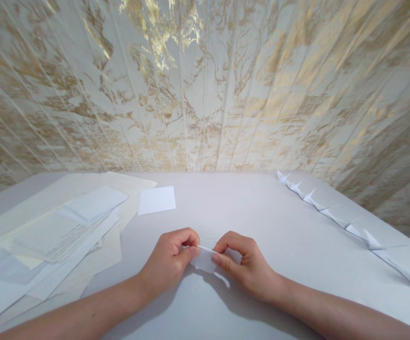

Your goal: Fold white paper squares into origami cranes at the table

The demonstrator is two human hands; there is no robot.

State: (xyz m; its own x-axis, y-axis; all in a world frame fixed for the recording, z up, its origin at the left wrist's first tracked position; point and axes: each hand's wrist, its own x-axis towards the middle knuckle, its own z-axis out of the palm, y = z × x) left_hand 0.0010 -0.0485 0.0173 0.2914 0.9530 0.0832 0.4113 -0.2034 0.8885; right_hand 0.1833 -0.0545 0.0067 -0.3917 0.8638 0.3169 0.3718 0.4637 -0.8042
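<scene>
- The left hand point(171, 259) pinched the left edge of a small folded white paper point(205, 259) just above the table point(247, 208).
- The right hand point(242, 264) gripped its right edge.
- A paper stack point(56, 236) lay left; folded paper cranes point(332, 215) lined the right.

centre: small paper point(205, 260) on table point(243, 208), pinched between left hand point(171, 262) at its 9 o'clock and right hand point(242, 264) at its 3
11 o'clock of hands: square sheet point(156, 199), flat on table, apart
9-10 o'clock: paper pile point(52, 236), sheets overlapping, just left of square sheet
1-4 o'clock: row of folded pieces point(346, 226) along the table's right side
12 o'clock: wall point(205, 85) behind table
</scene>
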